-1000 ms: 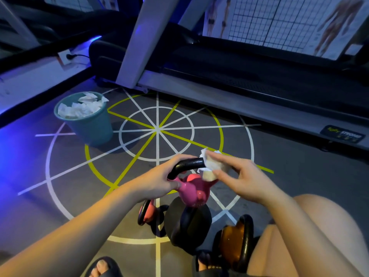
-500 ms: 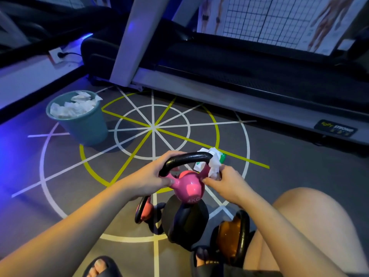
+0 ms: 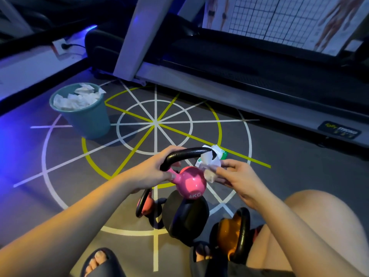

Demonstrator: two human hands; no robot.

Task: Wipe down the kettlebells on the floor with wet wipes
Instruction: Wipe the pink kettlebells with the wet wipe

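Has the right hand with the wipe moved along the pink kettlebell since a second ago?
Yes. The right hand and wipe dropped from the handle's end to beside the pink kettlebell body.

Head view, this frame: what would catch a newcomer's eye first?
The pink kettlebell, marked 4KG, held up at centre by the left hand on its black handle while the right hand presses a wet wipe to it. Then the teal bin full of used wipes at left, on the floor's white and yellow line pattern.

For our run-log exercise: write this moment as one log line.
left hand: holds pink kettlebell by handle, lifted | right hand: presses wet wipe on its side | bin: full of wipes
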